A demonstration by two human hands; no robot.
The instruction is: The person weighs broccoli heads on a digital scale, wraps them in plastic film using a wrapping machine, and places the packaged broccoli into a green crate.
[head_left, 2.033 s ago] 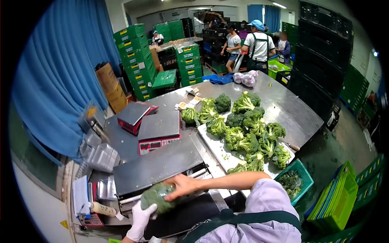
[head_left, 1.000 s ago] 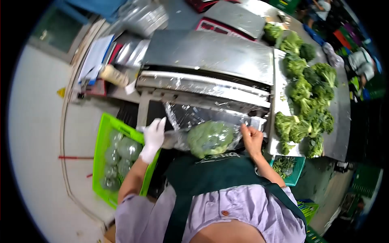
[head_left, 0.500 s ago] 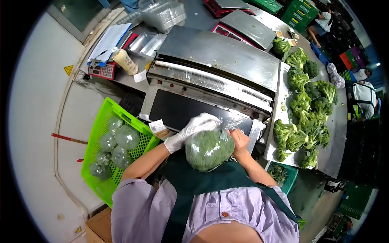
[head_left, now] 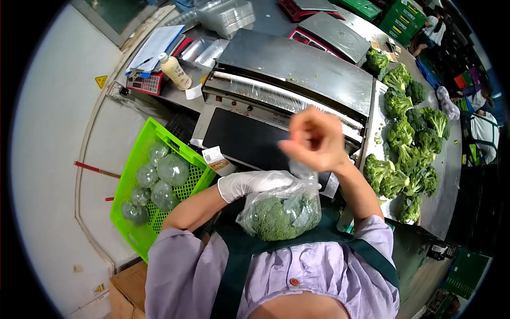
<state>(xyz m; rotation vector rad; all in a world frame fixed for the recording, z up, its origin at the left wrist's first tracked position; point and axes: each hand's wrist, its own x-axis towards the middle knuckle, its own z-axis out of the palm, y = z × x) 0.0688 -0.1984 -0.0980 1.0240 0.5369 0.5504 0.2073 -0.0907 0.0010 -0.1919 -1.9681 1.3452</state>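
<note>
A broccoli head [head_left: 279, 219] in clear plastic film rests against my dark green apron. My left hand [head_left: 260, 183], in a white glove, is closed on the gathered film at its far side. My bare right hand [head_left: 319, 141] is raised above, fingers curled in toward the thumb and slightly blurred. A loose end of the clear film [head_left: 304, 171] rises just under it; what the curled fingers hold is hidden. Beyond both hands lies the black plate [head_left: 244, 137] of a film wrapping machine [head_left: 297, 64], with its film roll [head_left: 265, 94] behind.
Several wrapped broccoli heads [head_left: 172, 169] lie in a green basket [head_left: 127, 226] at left. Bare broccoli [head_left: 401, 141] covers a tray at right. A labelled cup-like item [head_left: 218, 159], a bottle [head_left: 175, 73], a clipboard [head_left: 154, 49] and scales [head_left: 337, 34] stand around. Other people are far right.
My right hand has risen from beside the broccoli to above the machine's plate. The film around the broccoli looks looser and more wrinkled. My left hand stays on the film.
</note>
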